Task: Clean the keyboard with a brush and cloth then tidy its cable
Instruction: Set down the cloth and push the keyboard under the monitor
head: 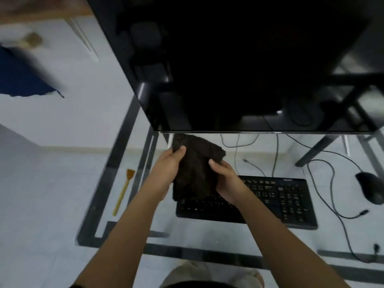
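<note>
A dark cloth (pixel 196 167) hangs above the left end of the black keyboard (pixel 276 201), which lies on a glass desk. My left hand (pixel 166 171) grips the cloth's left edge, thumb on top. My right hand (pixel 225 181) pinches its right side, over the keys. A wooden-handled brush (pixel 124 191) lies on the glass to the left of the keyboard, bristles pointing away from me. The keyboard's cable (pixel 276 154) runs back from its far edge toward the monitor.
A large dark monitor (pixel 239 65) leans over the back of the desk. A black mouse (pixel 372 187) sits at the right, its cable (pixel 336 202) looping across the glass. The desk's dark frame (pixel 116 163) shows through the glass at left and front.
</note>
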